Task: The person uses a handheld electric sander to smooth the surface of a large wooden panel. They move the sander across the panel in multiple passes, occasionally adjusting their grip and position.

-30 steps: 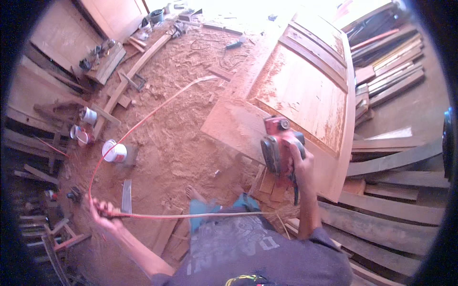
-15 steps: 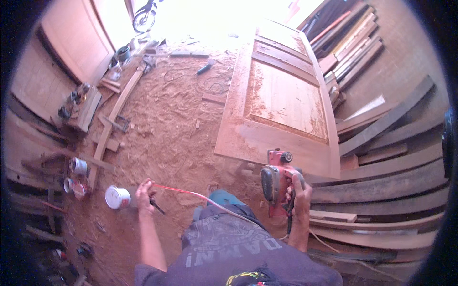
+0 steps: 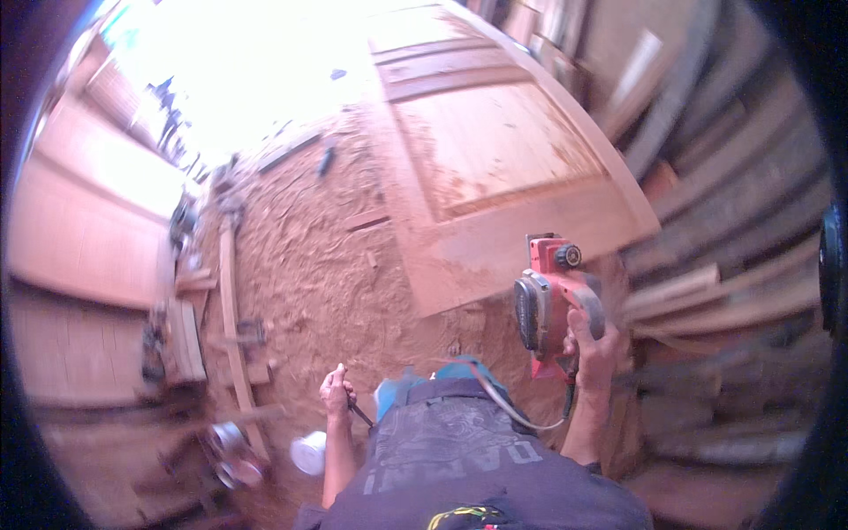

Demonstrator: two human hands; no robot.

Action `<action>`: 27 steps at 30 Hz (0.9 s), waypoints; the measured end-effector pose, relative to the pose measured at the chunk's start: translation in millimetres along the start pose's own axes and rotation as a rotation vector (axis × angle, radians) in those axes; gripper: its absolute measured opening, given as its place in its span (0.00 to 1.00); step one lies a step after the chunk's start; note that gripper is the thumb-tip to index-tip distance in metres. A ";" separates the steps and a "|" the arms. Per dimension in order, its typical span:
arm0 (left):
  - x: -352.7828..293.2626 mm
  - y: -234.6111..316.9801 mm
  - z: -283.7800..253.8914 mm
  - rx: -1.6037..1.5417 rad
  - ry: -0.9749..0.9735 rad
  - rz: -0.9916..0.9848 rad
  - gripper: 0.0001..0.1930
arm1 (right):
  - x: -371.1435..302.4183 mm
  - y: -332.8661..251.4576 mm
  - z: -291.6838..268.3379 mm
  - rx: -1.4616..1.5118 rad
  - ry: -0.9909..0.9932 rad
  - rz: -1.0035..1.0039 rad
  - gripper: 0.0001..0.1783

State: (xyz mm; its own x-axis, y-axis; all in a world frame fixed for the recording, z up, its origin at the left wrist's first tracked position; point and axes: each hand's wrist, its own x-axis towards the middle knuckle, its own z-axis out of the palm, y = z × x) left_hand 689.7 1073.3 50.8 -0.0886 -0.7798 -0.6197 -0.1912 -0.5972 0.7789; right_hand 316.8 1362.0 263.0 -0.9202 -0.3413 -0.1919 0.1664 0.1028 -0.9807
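Note:
My right hand (image 3: 592, 349) is wrapped round the rear handle of a red electric planer (image 3: 556, 296) with a black side cover and front knob. The planer is held up just off the near end of a wooden panel door (image 3: 521, 212). A cord (image 3: 508, 405) loops from the planer's rear across my shirt front toward the left. My left hand (image 3: 336, 390) is closed on the cord, and a dark end (image 3: 360, 413) sticks out below the fingers. Blur hides the stretch of cord between the loop and my left hand.
Wood shavings cover the ground (image 3: 309, 256). A white tub (image 3: 308, 453) stands beside my left forearm, with cans (image 3: 231, 450) farther left. A long timber (image 3: 234, 327) lies at the left. Stacked boards (image 3: 733, 265) fill the right side. A dark tool (image 3: 326, 161) lies beyond.
My view has turned to the right and the picture is blurred. My left hand has come in closer to my body with the cord. The planer stays in my right hand, now clear of the door's end.

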 end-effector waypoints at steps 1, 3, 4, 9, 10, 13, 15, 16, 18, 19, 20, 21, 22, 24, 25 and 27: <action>13.2 20.0 6.1 0.060 -0.042 0.062 0.16 | -15.9 5.5 -4.9 -0.055 0.053 -0.039 0.17; 33.6 60.2 28.9 0.205 -0.177 0.132 0.16 | -49.6 14.5 -4.9 -0.230 0.212 -0.045 0.20; 47.8 82.1 34.9 0.333 -0.218 0.310 0.17 | -64.7 22.6 -2.2 -0.311 0.285 -0.029 0.21; 86.3 163.5 120.0 0.684 -0.585 0.714 0.15 | -186.8 106.0 -4.7 -0.488 0.670 0.195 0.27; 90.1 172.9 139.6 0.749 -0.659 0.730 0.15 | -216.3 137.2 -5.7 -0.467 0.720 0.179 0.27; 88.5 182.5 192.2 0.929 -0.807 0.950 0.16 | -312.8 210.0 2.2 -0.511 0.799 0.447 0.25; 74.4 167.7 226.8 1.002 -0.871 1.117 0.19 | -374.6 263.9 5.9 -0.540 0.809 0.594 0.24; 68.2 159.1 237.7 1.037 -0.886 1.188 0.21 | -403.1 282.7 10.7 -0.553 0.797 0.669 0.24; 67.5 147.0 258.0 1.209 -0.890 1.080 0.31 | -440.3 297.2 20.4 -0.400 0.788 0.813 0.23; 67.4 137.8 265.3 1.248 -0.862 1.083 0.33 | -454.9 304.7 20.7 -0.322 0.784 0.876 0.22; 60.1 125.0 273.6 1.292 -0.847 1.079 0.36 | -482.1 332.3 20.3 -0.428 0.792 1.026 0.25; 54.4 112.5 281.2 1.337 -0.820 1.084 0.39 | -492.2 352.5 18.8 -0.420 0.788 0.994 0.26; 77.4 102.5 287.2 1.383 -0.774 1.219 0.43 | -499.3 369.7 16.2 -0.409 0.774 0.960 0.27; 113.1 94.5 294.3 1.439 -0.679 1.219 0.43 | -494.6 376.6 7.1 -0.452 0.689 1.134 0.32; 119.6 89.0 300.0 1.466 -0.640 1.217 0.44 | -490.0 384.6 -1.4 -0.430 0.665 1.138 0.33; 112.9 84.5 304.1 1.395 -0.715 0.950 0.41 | -481.4 408.3 -18.4 -0.382 0.600 1.145 0.36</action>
State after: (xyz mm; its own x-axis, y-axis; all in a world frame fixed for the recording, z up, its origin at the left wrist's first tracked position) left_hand 366.3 991.8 17.4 -0.9196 -0.2789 -0.2767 -0.3796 0.8122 0.4430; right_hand 821.2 1585.5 -44.4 -0.3597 0.5589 -0.7472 0.9216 0.3382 -0.1907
